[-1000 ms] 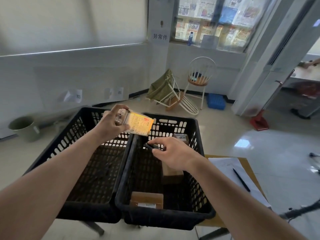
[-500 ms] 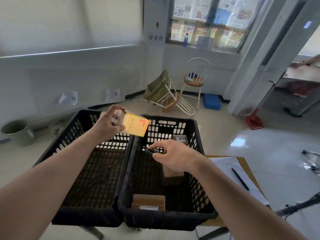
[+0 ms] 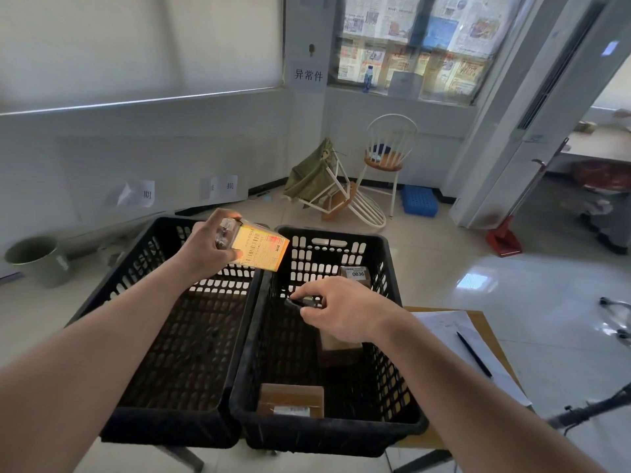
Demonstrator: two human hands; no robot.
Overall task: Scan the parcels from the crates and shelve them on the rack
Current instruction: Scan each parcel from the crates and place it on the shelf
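Observation:
My left hand point(image 3: 205, 247) grips a small parcel point(image 3: 261, 249) above the far rim between two black crates; its label glows orange with a red line across the barcode. My right hand point(image 3: 336, 307) holds a small black scanner point(image 3: 297, 303), mostly hidden by my fingers, pointed at that label. The left crate point(image 3: 112, 285) looks empty. The right crate point(image 3: 392, 302) holds a brown box point(image 3: 290, 399) near the front, a box marked 0836 point(image 3: 356, 273) at the back and another box point(image 3: 339, 346) under my right hand.
A wooden table point(image 3: 478, 317) at the right carries paper sheets point(image 3: 454, 339) and a black pen point(image 3: 474, 353). On the floor beyond stand a grey bucket point(image 3: 34, 259), a white chair point(image 3: 389, 155), a tipped chair point(image 3: 345, 203), a blue tray point(image 3: 419, 200) and a red dustpan point(image 3: 503, 238).
Both hands keep their holds and barely shift. The red scan line now shows on the parcel's label.

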